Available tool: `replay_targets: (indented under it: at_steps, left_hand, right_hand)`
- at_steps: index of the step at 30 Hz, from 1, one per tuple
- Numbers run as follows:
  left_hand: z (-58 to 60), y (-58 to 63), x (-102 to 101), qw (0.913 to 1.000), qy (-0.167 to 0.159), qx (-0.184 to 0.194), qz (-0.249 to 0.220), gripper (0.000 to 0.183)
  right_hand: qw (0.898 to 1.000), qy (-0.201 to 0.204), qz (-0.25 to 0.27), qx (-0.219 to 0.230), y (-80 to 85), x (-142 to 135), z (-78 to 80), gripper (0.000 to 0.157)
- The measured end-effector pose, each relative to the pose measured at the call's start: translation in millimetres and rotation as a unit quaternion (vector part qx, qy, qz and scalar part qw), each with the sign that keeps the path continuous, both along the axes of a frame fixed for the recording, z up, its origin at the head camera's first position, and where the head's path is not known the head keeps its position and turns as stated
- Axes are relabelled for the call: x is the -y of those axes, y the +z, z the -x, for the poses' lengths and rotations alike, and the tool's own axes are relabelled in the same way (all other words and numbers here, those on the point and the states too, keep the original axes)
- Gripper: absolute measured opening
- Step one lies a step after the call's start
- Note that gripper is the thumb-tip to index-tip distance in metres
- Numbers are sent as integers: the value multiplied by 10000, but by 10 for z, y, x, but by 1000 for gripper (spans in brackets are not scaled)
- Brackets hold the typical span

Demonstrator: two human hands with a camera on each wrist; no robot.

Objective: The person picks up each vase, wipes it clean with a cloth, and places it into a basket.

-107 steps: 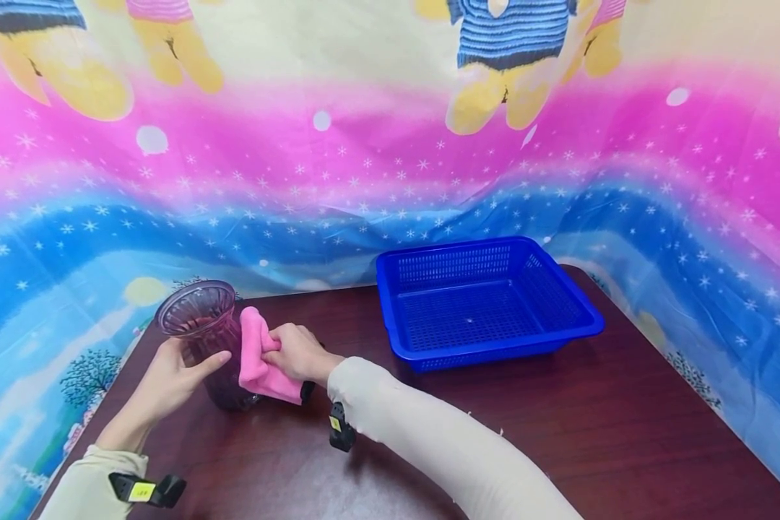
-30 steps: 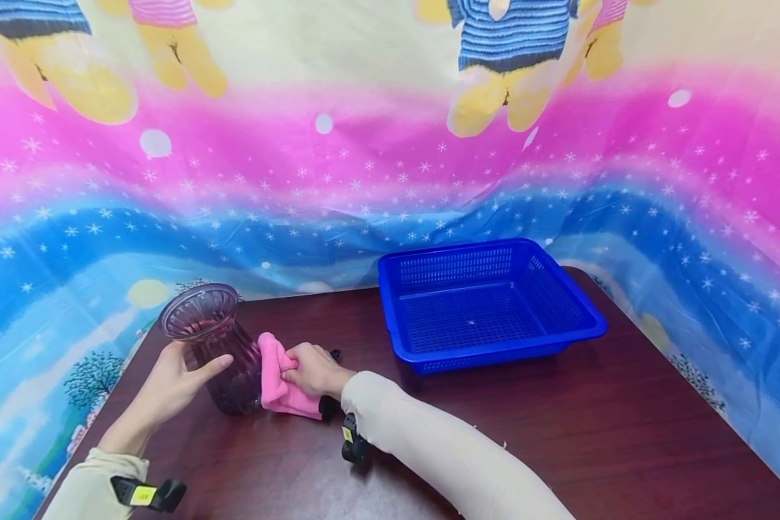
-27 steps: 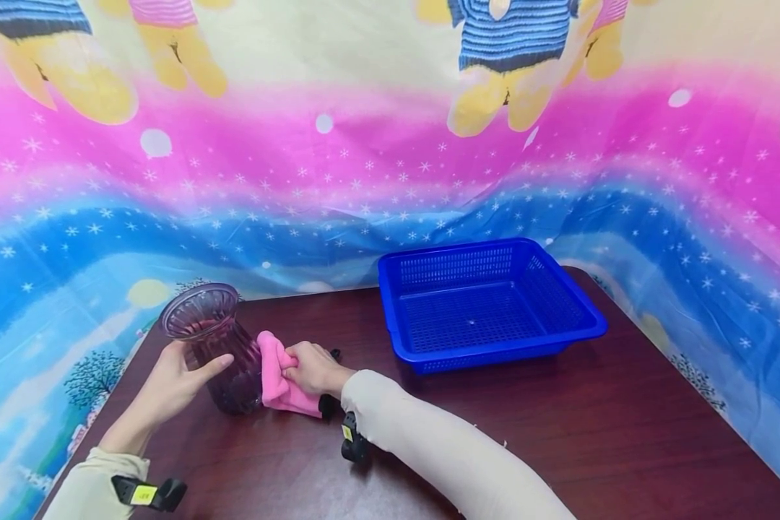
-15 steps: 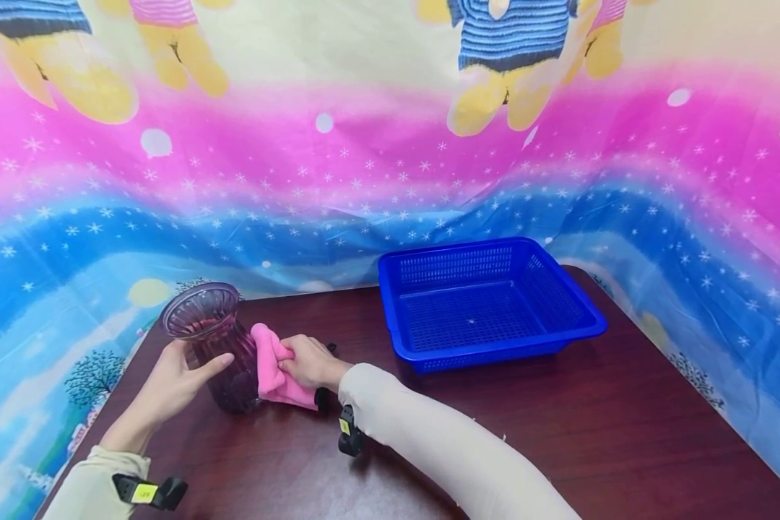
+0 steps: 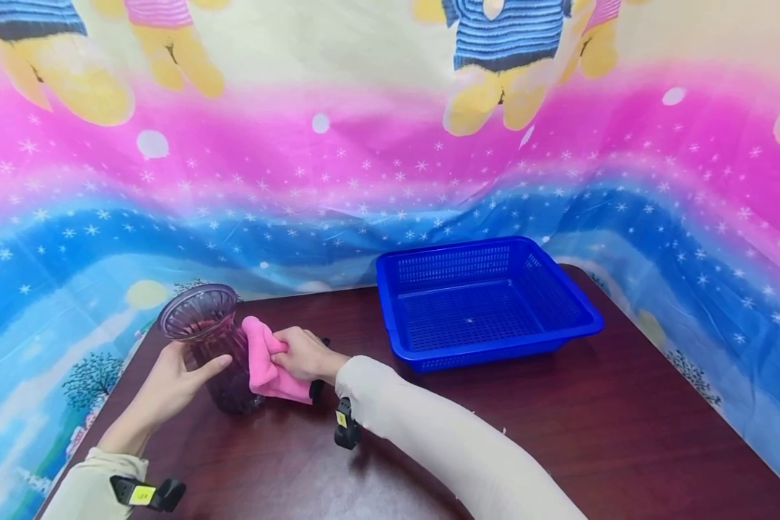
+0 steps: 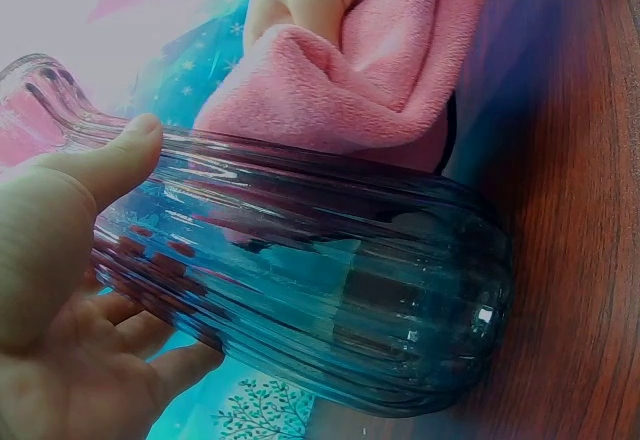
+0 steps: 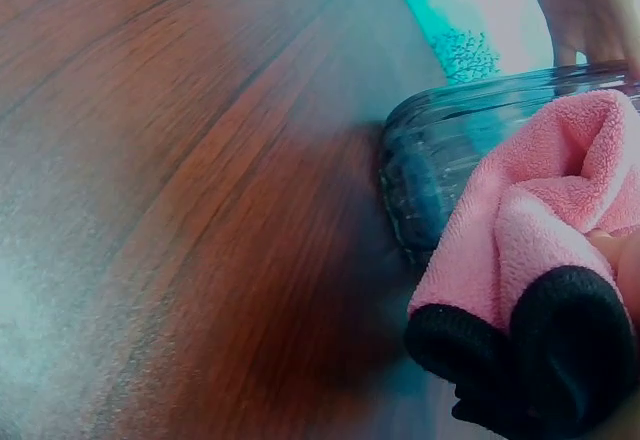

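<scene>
A purple ribbed glass vase [image 5: 224, 361] with a flared rim stands at the left of the table. My left hand [image 5: 175, 383] grips it below the neck, thumb on the near side and fingers round the far side, as the left wrist view shows on the vase [image 6: 330, 270]. My right hand [image 5: 302, 354] holds a bunched pink cloth [image 5: 266, 368] with a dark edge. In the left wrist view the cloth [image 6: 320, 90] lies along the vase's right side. Seen from the right wrist, the cloth [image 7: 530, 200] covers part of the glass, and most of the right hand is out of frame.
A blue plastic basket [image 5: 487, 347] with perforated walls sits at the back right of the dark wooden table [image 5: 390, 462]. A printed curtain [image 5: 364, 166] hangs close behind the table and round its sides.
Over the last second my right hand has moved the cloth left and slightly up along the vase's side. The left hand keeps its grip, and the vase stays in place.
</scene>
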State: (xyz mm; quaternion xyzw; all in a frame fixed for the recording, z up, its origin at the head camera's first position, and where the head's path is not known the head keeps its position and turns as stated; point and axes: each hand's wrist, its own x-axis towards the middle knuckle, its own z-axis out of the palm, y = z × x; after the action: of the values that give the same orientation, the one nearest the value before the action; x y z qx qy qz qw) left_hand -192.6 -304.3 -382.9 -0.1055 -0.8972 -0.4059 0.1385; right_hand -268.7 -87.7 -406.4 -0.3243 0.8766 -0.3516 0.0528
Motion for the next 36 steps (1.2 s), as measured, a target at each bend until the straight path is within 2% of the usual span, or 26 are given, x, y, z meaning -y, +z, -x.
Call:
replay_targets:
  at_steps: [8,23,28,36]
  left_hand:
    - [2,-26,15,9999,-103,-47,-82,53]
    - [-9,-33,15,9997,-154,-92,-149,53]
    - [-15,-14,11,10000,-65,-6,-20,52]
    - [-8,5,10,9999,4,93,115,56]
  right_hand:
    - [9997,149,104,-156,113,22,3,26]
    - [9988,199,436,-71,322,56,-11,34]
    - [9987,254,444,-40,378,57,-7,29]
    - [9984,266,493,-78,437,52,8,11]
